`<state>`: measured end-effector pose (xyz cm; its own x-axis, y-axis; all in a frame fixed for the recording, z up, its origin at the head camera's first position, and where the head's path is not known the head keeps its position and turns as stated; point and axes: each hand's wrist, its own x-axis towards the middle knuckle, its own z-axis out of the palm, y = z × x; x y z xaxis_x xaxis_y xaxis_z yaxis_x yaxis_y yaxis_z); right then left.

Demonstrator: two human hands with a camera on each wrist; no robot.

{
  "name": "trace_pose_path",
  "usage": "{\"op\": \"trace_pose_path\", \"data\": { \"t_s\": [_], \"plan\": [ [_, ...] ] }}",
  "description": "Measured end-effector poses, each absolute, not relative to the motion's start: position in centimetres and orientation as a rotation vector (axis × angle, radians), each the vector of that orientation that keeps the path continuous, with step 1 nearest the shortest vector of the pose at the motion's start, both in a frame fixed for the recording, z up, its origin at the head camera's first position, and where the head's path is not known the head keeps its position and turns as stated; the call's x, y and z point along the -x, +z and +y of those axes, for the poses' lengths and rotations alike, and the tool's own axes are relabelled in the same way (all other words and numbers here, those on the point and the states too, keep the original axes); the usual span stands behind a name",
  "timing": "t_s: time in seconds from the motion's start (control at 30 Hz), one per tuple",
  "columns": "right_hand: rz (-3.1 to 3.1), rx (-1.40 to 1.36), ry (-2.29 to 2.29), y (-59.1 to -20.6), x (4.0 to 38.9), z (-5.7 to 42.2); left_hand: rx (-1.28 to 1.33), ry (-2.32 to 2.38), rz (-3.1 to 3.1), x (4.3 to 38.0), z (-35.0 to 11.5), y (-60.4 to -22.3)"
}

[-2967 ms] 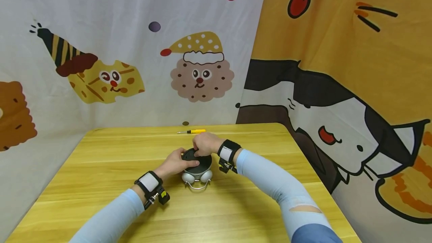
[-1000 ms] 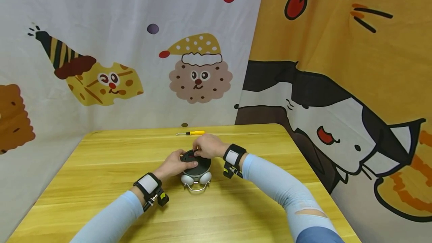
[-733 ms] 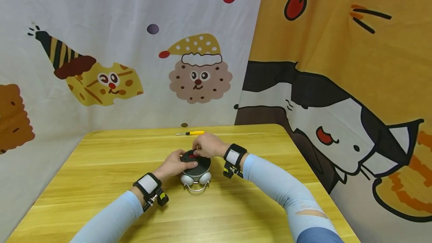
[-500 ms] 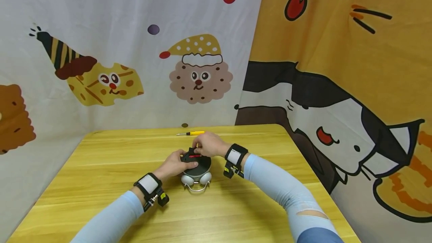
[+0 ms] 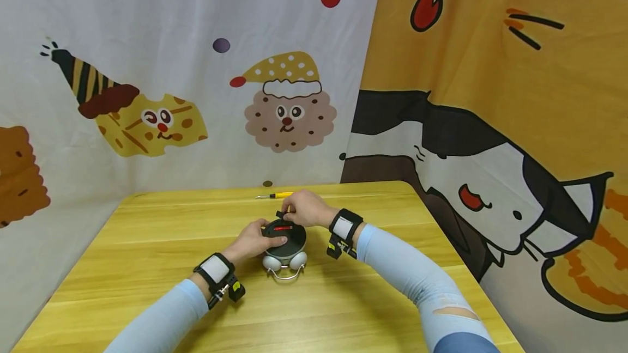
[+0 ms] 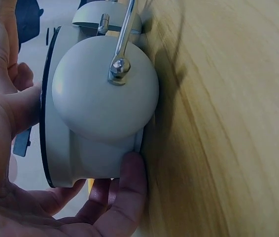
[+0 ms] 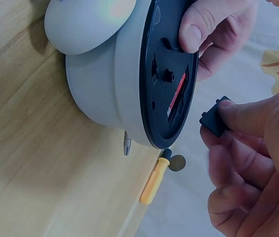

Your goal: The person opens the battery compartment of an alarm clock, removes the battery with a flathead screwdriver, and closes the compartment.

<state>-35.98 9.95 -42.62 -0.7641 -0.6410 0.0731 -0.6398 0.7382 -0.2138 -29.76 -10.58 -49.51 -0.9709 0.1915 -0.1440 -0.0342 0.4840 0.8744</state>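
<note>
"Why is the alarm clock [image 5: 295, 241] face down?"

"Probably to turn its black back [image 7: 161, 119] up for working. It lies on the counter [image 5: 294, 315], beneath the left hand's [image 5: 251, 243] thumb, while the other fingers curl round its side, likely so it can't slide."

"And the right hand [image 5: 308, 208]?"

"Thumb and finger pinch the small black cover [image 7: 214, 121], apart from the clock. Just beside those fingertips, what looks like a red battery [image 7: 177, 94] shows in the back."

"What's the yellow screwdriver [image 7: 154, 183] doing?"

"Lying on the counter beyond the right fingers, out of the way, I'd guess; both hands are busy."
</note>
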Motion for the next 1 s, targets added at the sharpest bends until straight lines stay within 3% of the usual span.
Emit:
{"op": "trace_pose_path", "data": {
  "t_s": [1.0],
  "plan": [
    [2.938,0.984,-0.554,-42.3,36.4,12.7,-0.082,1.465,2.542,29.6,-10.5,-49.7]
  ]
}}
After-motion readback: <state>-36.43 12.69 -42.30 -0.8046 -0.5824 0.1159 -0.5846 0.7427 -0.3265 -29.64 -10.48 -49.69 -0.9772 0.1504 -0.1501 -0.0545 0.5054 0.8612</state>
